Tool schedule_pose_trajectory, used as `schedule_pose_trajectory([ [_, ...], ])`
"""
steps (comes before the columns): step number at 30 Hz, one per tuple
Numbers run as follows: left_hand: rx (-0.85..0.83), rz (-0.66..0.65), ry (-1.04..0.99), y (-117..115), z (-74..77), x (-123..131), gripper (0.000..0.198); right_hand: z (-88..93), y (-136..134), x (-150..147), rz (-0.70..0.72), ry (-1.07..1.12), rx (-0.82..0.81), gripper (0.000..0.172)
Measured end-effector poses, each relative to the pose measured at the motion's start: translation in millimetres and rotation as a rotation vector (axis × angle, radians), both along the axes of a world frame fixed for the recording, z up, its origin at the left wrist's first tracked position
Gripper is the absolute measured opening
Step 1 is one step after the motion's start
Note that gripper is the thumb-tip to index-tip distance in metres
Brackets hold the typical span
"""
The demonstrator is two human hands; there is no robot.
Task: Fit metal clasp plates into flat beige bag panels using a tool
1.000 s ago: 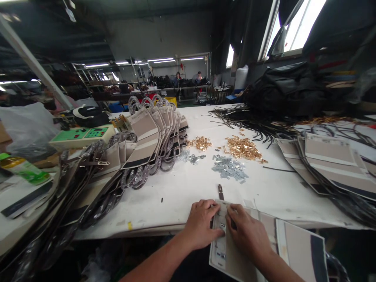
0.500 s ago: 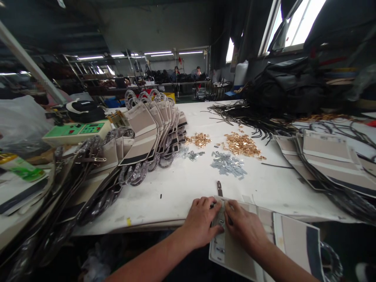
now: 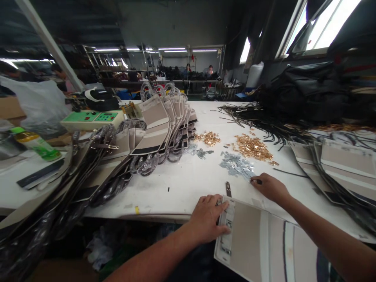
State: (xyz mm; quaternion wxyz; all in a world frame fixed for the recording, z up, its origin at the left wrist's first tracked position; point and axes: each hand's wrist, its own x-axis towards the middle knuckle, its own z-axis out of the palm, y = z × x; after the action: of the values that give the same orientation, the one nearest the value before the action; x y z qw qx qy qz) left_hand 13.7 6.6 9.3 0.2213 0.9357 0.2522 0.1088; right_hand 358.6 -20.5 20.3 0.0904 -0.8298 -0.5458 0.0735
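My left hand [image 3: 207, 219] holds the left edge of a beige bag panel [image 3: 248, 231], thumb lying on its top face. Metal fittings [image 3: 227, 231] show along that edge of the panel. My right hand [image 3: 272, 188] is closed in a pinch at the near right side of a pile of flat silver metal plates [image 3: 236, 164]. A small dark piece [image 3: 259, 181] shows between its fingers; what it is I cannot make out. Just beyond the panel's corner lies a dark strap tab with a metal clasp [image 3: 228, 189].
Gold metal clips [image 3: 254, 147] lie in heaps behind the silver plates. Stacked bag panels with wrapped handles [image 3: 155, 121] stand at left, more panels [image 3: 349, 160] at right. Black cords [image 3: 249, 115], a green control box [image 3: 92, 118] and a bottle [image 3: 38, 145] are farther out.
My right hand has left the panel's edge and moved right and forward to the silver plates. My left hand stays on the panel. The view has turned slightly left.
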Motion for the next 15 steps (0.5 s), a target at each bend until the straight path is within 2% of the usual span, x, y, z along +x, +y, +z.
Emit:
schedule_pose_trajectory([
  [4, 0.005, 0.004, -0.004, -1, -3.5, 0, 0.088, -12.7, 6, 15, 0.022, 0.049, 0.007, 0.034],
  [8, 0.017, -0.009, -0.008, -1, -3.6, 1, 0.087, -14.0, 11, 23, 0.047, 0.102, 0.016, 0.032],
  [12, 0.016, -0.004, 0.000, 0, -2.2, 2, 0.088, -1.6, 14, 22, 0.061, 0.154, 0.006, 0.024],
  [15, 0.004, 0.000, -0.001, 0, -0.9, 4, 0.086, 16.2, 5, 3, 0.114, 0.221, -0.029, 0.024],
])
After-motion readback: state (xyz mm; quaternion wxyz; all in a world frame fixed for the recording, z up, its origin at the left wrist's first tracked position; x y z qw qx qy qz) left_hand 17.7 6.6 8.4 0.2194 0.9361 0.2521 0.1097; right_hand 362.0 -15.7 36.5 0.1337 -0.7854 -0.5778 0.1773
